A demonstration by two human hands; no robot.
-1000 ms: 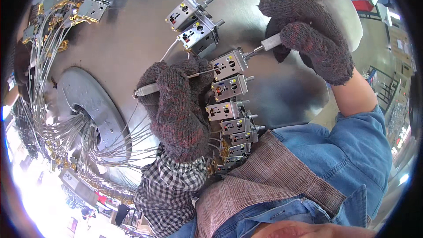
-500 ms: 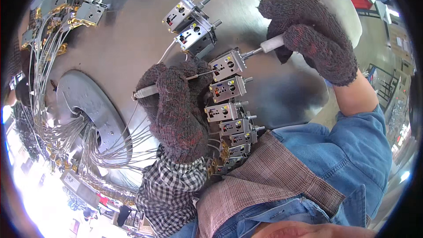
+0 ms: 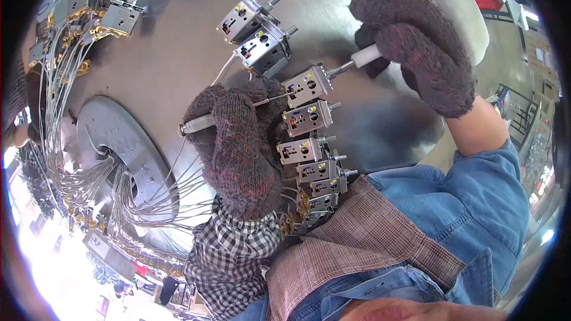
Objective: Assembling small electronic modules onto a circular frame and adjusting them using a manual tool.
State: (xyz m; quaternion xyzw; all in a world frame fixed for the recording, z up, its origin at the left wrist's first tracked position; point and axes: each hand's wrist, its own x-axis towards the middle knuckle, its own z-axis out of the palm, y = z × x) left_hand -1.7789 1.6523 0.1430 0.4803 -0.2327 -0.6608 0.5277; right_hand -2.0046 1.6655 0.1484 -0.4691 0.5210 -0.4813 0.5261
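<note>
My left hand (image 3: 241, 148), in a dark knitted glove, is closed around a thin screwdriver-like tool with a white handle (image 3: 197, 125). Its slim shaft reaches the slotted face of a small metal control box (image 3: 307, 87) with a threaded spindle. My right hand (image 3: 419, 47), also gloved, grips another white-handled tool (image 3: 365, 56), whose metal end meets that box's spindle. Below it, more such boxes (image 3: 307, 118) stand in a curving row along the table's near edge. Two others (image 3: 262, 47) sit just beyond my left hand. The glove hides its fingertips.
A grey ring-shaped disc (image 3: 128, 142) lies left on the metal table (image 3: 184, 30), a bundle of thin grey tubes (image 3: 119, 193) passing through its hole. More metal boxes (image 3: 122, 16) pile up at the far left. At the left edge shows another person's hand (image 3: 20, 135).
My right hand has turned slightly about the white handle and shifted a little left. My left hand and the boxes stay put. The other person's hand at the left edge has moved.
</note>
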